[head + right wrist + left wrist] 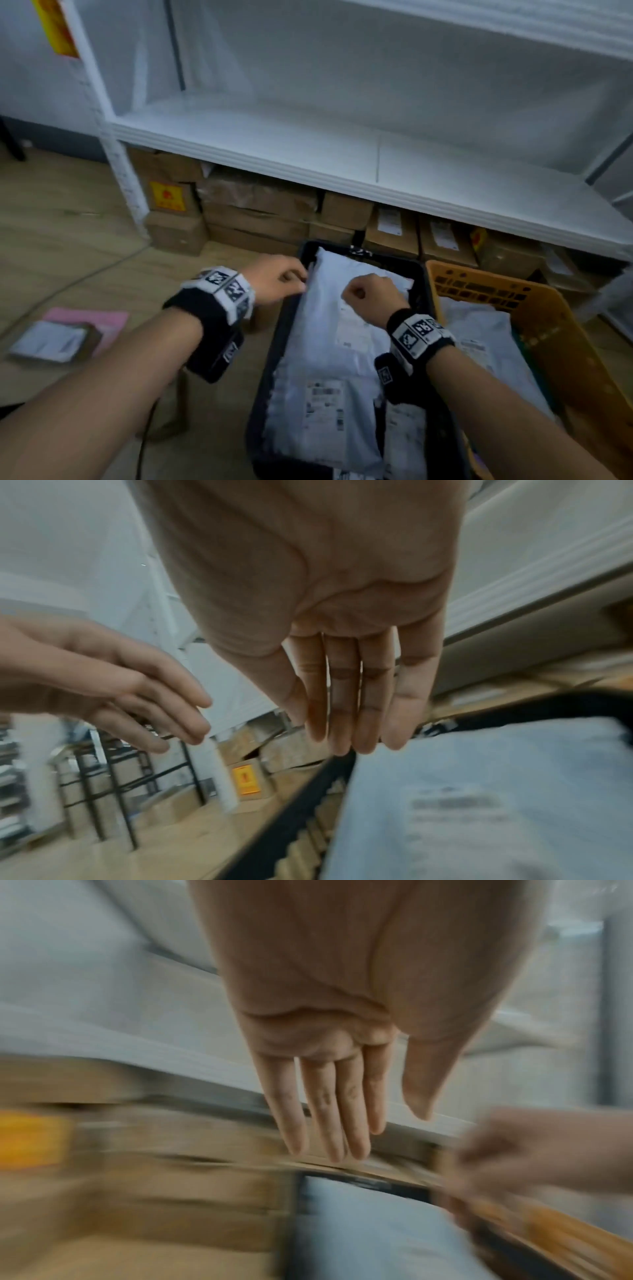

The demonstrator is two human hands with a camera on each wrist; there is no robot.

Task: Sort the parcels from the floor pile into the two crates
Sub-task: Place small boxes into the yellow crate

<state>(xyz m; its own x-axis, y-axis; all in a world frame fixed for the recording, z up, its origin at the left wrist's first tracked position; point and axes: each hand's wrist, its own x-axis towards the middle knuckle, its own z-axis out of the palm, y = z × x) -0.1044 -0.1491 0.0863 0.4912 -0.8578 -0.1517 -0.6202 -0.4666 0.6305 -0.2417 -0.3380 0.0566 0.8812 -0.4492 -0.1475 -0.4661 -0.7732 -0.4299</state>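
Observation:
A black crate [274,359] on the floor holds several grey-white mailer parcels; the top parcel [329,325] lies lengthwise with its label up. To its right stands an orange crate [479,274] with more grey parcels [479,329]. My left hand [281,277] hovers at the black crate's far left rim, beside the top parcel's edge. My right hand [370,294] is just above that parcel. Both wrist views show straight fingers holding nothing: left hand [377,1131], right hand [342,723], parcel [479,804] below. A pink envelope [102,318] and a labelled small box [51,342] lie on the floor at left.
A white shelf unit [342,164] stands right behind the crates, its lowest board overhanging several stacked cardboard boxes [257,212]. A thin cable [68,284] runs across the wooden floor at left. A black metal rack [103,777] stands further left.

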